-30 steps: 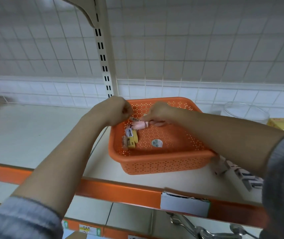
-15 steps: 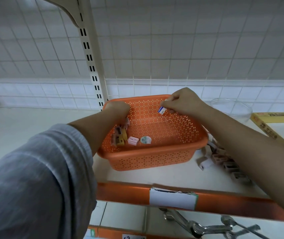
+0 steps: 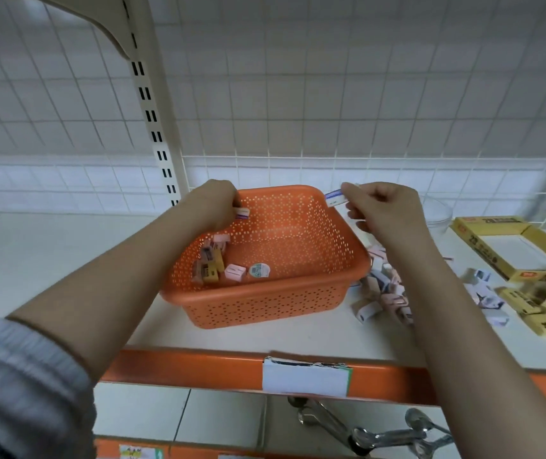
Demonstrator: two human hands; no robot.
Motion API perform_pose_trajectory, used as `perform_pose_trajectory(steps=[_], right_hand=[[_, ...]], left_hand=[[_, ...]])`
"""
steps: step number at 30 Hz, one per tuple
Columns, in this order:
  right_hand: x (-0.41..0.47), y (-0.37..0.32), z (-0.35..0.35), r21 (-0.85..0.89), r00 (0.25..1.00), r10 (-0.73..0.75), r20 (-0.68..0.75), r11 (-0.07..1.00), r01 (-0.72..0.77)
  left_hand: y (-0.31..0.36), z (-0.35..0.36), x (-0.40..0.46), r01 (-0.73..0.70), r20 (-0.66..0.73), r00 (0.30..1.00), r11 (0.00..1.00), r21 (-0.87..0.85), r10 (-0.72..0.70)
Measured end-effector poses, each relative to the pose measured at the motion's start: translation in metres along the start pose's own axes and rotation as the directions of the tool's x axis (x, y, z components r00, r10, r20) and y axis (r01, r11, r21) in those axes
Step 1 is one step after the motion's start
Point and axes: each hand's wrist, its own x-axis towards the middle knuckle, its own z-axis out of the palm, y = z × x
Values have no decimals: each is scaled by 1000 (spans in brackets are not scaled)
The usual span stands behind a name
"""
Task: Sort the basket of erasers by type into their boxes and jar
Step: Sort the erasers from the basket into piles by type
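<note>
**Two erasers lifted, sorting under way**

While both hands hover at the far rim of the orange basket point(image 3: 265, 306), each has an eraser pinched in its fingertips. The left hand point(image 3: 213, 202), at the basket's far-left corner, grips a small white eraser with a purple band point(image 3: 242, 212) just inside the rim. The right hand point(image 3: 382, 210), over the far-right corner, pinches a white eraser with a blue stripe point(image 3: 335, 197) between thumb and curled fingers, held clear above the rim.

A handful of erasers remains in the basket's near-left part: yellow-sleeved ones point(image 3: 212, 270), a pink one point(image 3: 234, 272) and a round one point(image 3: 259, 270). Right of the basket lies a loose heap of pink and white erasers point(image 3: 382, 286) on the shelf point(image 3: 49, 253), then an open yellow box point(image 3: 513, 248), with a clear jar point(image 3: 437, 215) behind (only partly visible past the wrist).

The likely risk is a mix-up: several types look alike at a glance, and carrying one in each hand invites dropping one in the wrong container. A light fingertip pinch could also let an eraser slip, so it falls back into the basket or off the shelf's front edge.
</note>
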Motion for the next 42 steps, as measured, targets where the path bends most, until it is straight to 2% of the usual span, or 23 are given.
perform_pose_trajectory(steps=[4,11,15,20,24,29,35,39,42], right_hand=[[-20,6,-26,155,986,89,-141,986,-67],[-45,21,-76,176,923,148,-354,980,-89],[-66,35,-124,157,835,142,-532,985,-68],[-103,55,-208,112,709,150,-689,989,-100],[-124,68,-282,74,667,150,-730,987,-141],[-110,95,-383,-29,686,149,-712,970,-241],[-37,121,-485,-351,758,97,-645,844,-406],[-2,139,-512,-397,783,192,-591,776,-490],[0,153,-523,-326,789,207,-579,828,-456]], left_hand=[[33,-8,-21,-61,-108,994,964,-259,34],[102,9,-41,-247,-322,945,771,-587,58],[160,28,-48,-401,-388,903,679,-615,182],[248,54,-64,-486,-355,874,555,-675,333],[322,74,-77,-519,-319,843,500,-693,433],[407,91,-92,-484,-318,864,468,-740,390],[470,108,-108,-358,-204,922,530,-769,328],[486,111,-110,-302,-148,942,569,-765,301],[498,106,-105,-296,-149,948,602,-741,282]])
